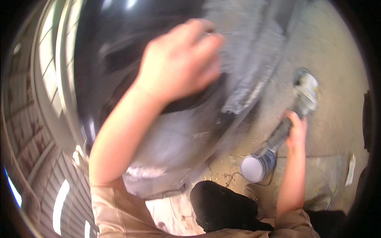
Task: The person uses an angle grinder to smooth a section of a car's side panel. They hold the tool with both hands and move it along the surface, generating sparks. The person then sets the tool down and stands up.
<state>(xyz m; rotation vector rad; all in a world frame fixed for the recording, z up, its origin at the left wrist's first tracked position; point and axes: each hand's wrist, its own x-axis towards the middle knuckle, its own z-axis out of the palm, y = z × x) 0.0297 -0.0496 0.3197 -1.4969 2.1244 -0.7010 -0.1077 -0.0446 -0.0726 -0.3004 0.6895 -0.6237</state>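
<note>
My right hand (297, 133) is wrapped round the dark body of an angle grinder (306, 99). The grinder's metal head points up and away, above the floor at the right. My left hand (180, 59) is raised in front of a dark, glossy curved car panel (107, 51). Its fingers are curled in and blurred, and anything between them is hidden. Beside that hand, a dull grey, scuffed patch (250, 47) runs along the panel's right part. A paler grey area (170, 135) lies lower on the panel, under my left forearm.
A round tin (254, 168) with a white top stands on the floor below the grinder, near my dark-clothed knee (222, 202). A thin cord lies by the tin. A flat grey sheet (325, 174) is at the lower right. Ribbed walls and bright windows (49, 51) show at the left.
</note>
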